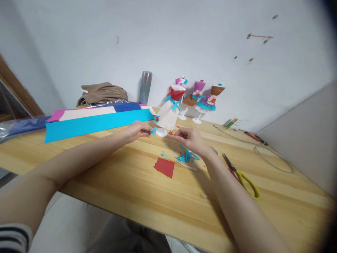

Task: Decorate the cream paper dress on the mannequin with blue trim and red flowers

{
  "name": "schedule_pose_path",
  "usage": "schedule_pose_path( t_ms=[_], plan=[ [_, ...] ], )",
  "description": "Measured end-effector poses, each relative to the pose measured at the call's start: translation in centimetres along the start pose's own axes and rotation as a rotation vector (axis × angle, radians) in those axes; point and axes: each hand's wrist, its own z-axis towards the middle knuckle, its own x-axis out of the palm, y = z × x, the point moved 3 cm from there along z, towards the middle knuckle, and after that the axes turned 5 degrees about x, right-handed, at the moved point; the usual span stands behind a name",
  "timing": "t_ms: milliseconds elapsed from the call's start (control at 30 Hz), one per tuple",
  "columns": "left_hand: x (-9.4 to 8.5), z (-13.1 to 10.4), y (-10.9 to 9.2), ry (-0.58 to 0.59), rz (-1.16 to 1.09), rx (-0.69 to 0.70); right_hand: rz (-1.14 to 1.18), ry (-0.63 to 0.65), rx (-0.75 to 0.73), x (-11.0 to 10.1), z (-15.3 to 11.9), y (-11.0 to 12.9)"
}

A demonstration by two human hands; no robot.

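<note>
My left hand (139,130) pinches a small blue paper piece (153,131) beside the round white base (161,132) of a miniature dress stand. On that stand hangs a doll-sized dress (168,114) with a red top, a pale skirt and a blue bow. A small flower trim (157,119) shows low on the skirt. Right of the base, my right hand (190,139) has its fingers curled together; what they hold, if anything, I cannot make out. A tiny red flower (170,133) is just off its fingertips. Blue paper scraps (188,156) lie under this hand.
Nearer me lies a red paper piece (164,167); to the right are yellow-handled scissors (240,177). Coloured paper sheets (100,123), a brown cloth (104,93) and a flask (145,88) stand back left. Other dressed stands (206,103) are by the wall. A cable (273,160) loops at right.
</note>
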Motion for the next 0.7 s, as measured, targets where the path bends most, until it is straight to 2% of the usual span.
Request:
schedule_pose_path(
  t_ms=[100,200,267,533,700],
  plan=[
    [1.9,-1.8,-0.5,0.111,-0.198,-0.061,0.241,0.068,-0.014,1.1,-0.3,1.5],
    [3.6,-3.0,-0.8,0.234,-0.237,-0.041,0.406,0.126,0.048,2.0,-0.8,2.9],
    [4.3,-3.5,-0.6,0.26,-0.219,-0.035,0.485,0.14,0.098,2.4,-1.0,3.4],
    [4.5,-4.6,0.3,0.292,-0.203,-0.137,0.603,0.107,0.18,2.4,-1.1,3.3],
    [4.6,-5.2,0.3,0.376,-0.137,-0.107,0.578,0.113,0.166,2.7,-1.3,3.8]
  ],
)
